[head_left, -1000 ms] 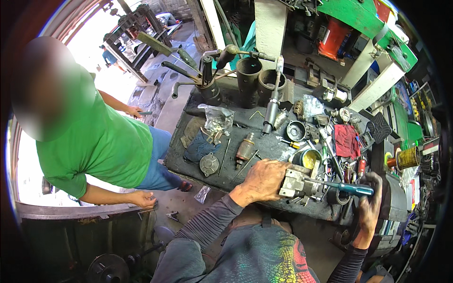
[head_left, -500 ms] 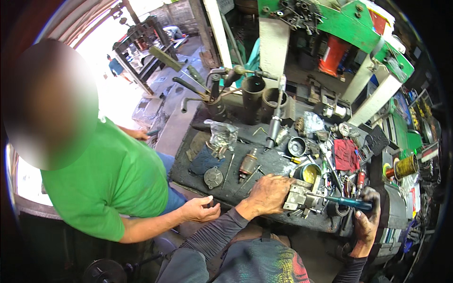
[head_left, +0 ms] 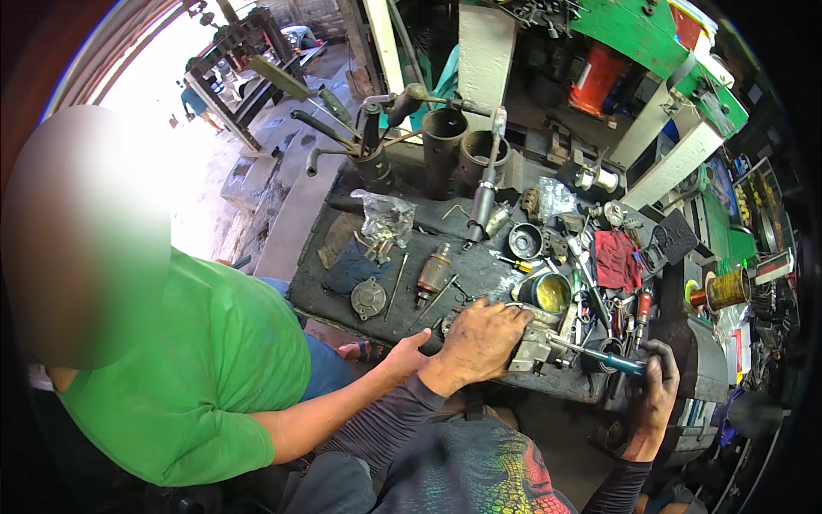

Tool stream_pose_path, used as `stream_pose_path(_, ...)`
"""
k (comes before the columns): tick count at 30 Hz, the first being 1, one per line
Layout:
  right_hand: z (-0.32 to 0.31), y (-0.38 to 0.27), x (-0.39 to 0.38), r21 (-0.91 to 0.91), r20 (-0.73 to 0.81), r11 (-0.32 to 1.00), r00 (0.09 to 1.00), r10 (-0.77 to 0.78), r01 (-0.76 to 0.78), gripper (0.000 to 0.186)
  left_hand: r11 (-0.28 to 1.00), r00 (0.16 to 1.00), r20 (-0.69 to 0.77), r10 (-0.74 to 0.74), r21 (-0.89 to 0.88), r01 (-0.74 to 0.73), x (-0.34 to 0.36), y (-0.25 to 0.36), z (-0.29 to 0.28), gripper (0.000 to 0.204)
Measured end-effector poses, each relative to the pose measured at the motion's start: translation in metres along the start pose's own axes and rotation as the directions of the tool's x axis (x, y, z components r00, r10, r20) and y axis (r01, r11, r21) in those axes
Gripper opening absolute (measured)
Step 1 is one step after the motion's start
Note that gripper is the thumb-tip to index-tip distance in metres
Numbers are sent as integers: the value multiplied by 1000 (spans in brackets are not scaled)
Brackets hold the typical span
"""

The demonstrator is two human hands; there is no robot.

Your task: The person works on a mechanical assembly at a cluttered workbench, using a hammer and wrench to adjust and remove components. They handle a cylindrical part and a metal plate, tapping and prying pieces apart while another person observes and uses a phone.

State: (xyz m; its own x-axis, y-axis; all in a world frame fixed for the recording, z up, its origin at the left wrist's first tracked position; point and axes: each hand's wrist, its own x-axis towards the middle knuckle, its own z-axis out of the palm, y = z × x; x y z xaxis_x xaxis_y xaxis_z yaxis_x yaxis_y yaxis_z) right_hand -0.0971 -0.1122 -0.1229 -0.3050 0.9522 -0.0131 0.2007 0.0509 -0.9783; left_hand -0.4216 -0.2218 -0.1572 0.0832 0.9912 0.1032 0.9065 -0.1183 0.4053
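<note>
At the counter (head_left: pixel 318 295), a metal housing (head_left: pixel 533 351) is clamped in the left hand (head_left: pixel 485 341); a teal-handled screwdriver (head_left: pixel 618 363) is enclosed by the right hand (head_left: pixel 658 387)'s grip.

Daylight — glaring, burnt to white at the opening (head_left: pixel 158 90), upper left; workbench (head_left: pixel 471 272) moderately lit; floor (head_left: pixel 548 424) below dim; co-worker's head (head_left: pixel 86 231) blurred — rim fisheye-curved, vignetted black.

Can slip between the armature (head_left: pixel 434 276) and the open tin (head_left: pixel 528 295). Blocked at left by the co-worker's forearm (head_left: pixel 342 397), at right by the teal-handled screwdriver (head_left: pixel 622 363).
</note>
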Motion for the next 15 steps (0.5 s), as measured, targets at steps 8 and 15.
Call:
stream_pose_path(8,5,-14,3,-151,-10,988,1000,29,-30,34,1000,1000,-4,-4,-12,4,1,-7,0,64)
stream_pose_path(15,10,-18,2,-277,-78,960,997,27,-47,44,997,998,-57,-11,-78,6,2,-10,2,62)
